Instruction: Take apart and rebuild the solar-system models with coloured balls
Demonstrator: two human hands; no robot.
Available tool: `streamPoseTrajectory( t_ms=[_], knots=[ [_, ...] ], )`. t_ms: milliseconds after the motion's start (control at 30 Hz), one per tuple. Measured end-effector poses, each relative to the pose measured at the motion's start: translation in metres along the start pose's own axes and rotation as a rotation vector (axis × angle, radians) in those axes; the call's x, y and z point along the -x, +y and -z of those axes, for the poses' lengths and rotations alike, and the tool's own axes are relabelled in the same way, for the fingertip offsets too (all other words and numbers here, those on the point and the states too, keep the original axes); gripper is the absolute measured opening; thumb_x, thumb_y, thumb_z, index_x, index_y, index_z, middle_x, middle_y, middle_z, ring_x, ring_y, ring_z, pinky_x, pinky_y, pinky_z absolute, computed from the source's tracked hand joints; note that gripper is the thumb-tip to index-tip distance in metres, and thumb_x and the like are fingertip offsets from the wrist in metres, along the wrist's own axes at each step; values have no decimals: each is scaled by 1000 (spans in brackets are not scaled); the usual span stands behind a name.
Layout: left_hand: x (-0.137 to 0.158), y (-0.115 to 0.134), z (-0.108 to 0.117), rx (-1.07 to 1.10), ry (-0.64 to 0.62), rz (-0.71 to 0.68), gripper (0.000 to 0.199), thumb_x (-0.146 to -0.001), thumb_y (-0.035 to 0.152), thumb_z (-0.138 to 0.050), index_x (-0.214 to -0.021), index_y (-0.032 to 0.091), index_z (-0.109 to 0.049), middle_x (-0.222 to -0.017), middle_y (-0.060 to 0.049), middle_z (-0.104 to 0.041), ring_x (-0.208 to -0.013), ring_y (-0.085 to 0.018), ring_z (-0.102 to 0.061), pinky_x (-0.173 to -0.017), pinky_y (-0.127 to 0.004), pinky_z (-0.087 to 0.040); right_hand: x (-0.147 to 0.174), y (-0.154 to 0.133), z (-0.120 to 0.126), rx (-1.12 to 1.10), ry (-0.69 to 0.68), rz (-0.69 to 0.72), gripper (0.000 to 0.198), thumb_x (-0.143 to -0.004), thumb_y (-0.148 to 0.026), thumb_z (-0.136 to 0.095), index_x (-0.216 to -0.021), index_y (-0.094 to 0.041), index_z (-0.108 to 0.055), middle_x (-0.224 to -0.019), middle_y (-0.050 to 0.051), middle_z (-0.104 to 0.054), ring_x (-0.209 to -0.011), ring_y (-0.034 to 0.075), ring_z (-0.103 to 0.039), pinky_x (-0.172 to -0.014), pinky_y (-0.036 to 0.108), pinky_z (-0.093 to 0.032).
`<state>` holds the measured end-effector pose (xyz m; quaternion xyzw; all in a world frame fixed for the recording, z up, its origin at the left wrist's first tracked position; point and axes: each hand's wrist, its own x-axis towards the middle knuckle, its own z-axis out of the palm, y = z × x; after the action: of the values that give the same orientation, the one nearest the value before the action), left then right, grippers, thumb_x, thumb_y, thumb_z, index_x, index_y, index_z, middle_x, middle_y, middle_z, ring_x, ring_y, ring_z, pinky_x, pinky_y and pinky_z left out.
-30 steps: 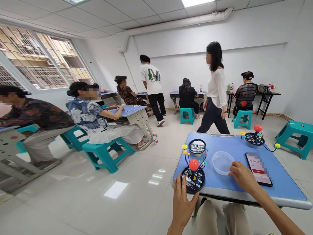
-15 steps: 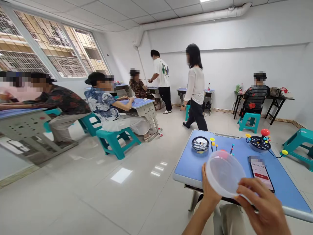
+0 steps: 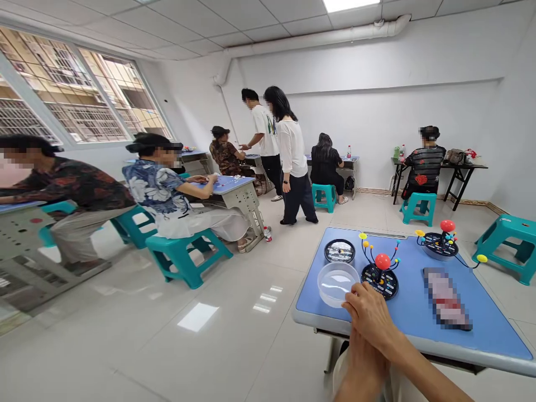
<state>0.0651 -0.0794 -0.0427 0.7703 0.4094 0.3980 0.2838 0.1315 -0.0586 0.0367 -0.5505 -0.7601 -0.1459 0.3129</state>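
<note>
A clear round plastic bowl (image 3: pixel 329 297) rests at the near left of the blue-topped desk (image 3: pixel 412 312). My right hand (image 3: pixel 369 310) has its curled fingers on the bowl's near right rim. Below it, my left hand (image 3: pixel 363 349) is partly covered by the right one and its fingers are hidden. Just beyond my hands stands a solar system model (image 3: pixel 382 262), with a red ball and small coloured balls on thin arms over a black round base. Behind the bowl lies a black-rimmed round piece (image 3: pixel 339 250) with a shiny face.
A second such model (image 3: pixel 447 226) stands at the desk's far right, near a phone (image 3: pixel 447 301). A teal stool (image 3: pixel 508 245) is beyond the right edge. Two people stand ahead; several others sit at desks. A bottle (image 3: pixel 268 234) stands on the floor.
The plastic bowl has come down from in front of me to the desk's left side. My right hand has crossed left over my left hand. The walking person has moved left.
</note>
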Motion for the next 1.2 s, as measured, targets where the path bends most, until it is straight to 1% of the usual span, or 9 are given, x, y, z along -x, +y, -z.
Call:
streamPoseTrajectory(
  t_ms=[67,133,267,433,600,700,800,1000,1200],
  knots=[
    [32,-10,19,-163,-42,-263,44,-79,32,-66,-123,25,-62,-117,-13,-65,-117,-38,-55,-101,-59,-44,9,1,-3,40,-48,1,14,-84,-17,-66,-71,-21,-61,-78,5,-61,-71,20,-49,-56,29,-36],
    [52,-15,40,-279,126,-429,24,-83,20,-59,-104,27,-67,-96,-9,-69,-96,-28,-64,-92,-51,-52,15,2,-7,80,-91,-8,10,-83,-17,-68,-75,-21,-63,-81,5,-63,-74,20,-51,-56,28,-37],
    [47,-12,79,-389,473,-386,13,-86,8,-55,-86,20,-62,-79,-5,-64,-76,-18,-61,-78,-39,-54,15,-3,-17,117,-192,-57,11,-88,-19,-62,-78,-22,-67,-86,6,-66,-79,20,-55,-59,27,-40],
    [28,-17,96,-446,535,-381,10,-89,11,-54,-92,17,-62,-84,-6,-64,-80,-17,-62,-72,-31,-55,8,-15,-21,152,-300,-134,9,-89,-21,-61,-84,-22,-69,-89,7,-68,-83,23,-60,-61,29,-45],
    [33,-17,67,-310,501,-458,21,-90,9,-53,-107,16,-61,-97,-10,-66,-89,-16,-66,-78,-24,-56,-1,10,19,91,-192,-95,38,-85,-28,-66,-122,-23,-59,-124,13,-61,-94,23,-64,-67,29,-48],
    [17,4,37,-246,408,-400,30,-93,12,-47,-121,16,-58,-110,-12,-66,-102,-18,-65,-84,-27,-56,-19,53,62,185,-104,-271,25,-97,-31,-46,-111,-22,-65,-112,11,-65,-81,19,-65,-62,27,-44],
    [-22,29,11,-171,338,-238,33,-95,15,-42,-126,16,-55,-117,-14,-64,-109,-21,-63,-90,-34,-55,-43,88,85,264,-276,-343,33,-95,-38,-49,-121,-22,-61,-108,10,-64,-76,20,-65,-58,27,-39],
    [-102,37,-12,-147,126,128,25,-91,16,-49,-114,14,-60,-110,-14,-63,-94,-23,-66,-77,-34,-53,-67,93,70,321,-585,-294,29,-87,-37,-58,-109,-18,-61,-108,11,-61,-82,23,-65,-58,27,-35],
    [-124,28,-23,-201,87,120,17,-88,10,-50,-94,15,-65,-93,-9,-65,-82,-21,-64,-70,-30,-48,-73,94,68,308,-618,-251,22,-86,-26,-53,-105,-19,-59,-103,9,-62,-81,23,-65,-58,28,-32]
  ],
)
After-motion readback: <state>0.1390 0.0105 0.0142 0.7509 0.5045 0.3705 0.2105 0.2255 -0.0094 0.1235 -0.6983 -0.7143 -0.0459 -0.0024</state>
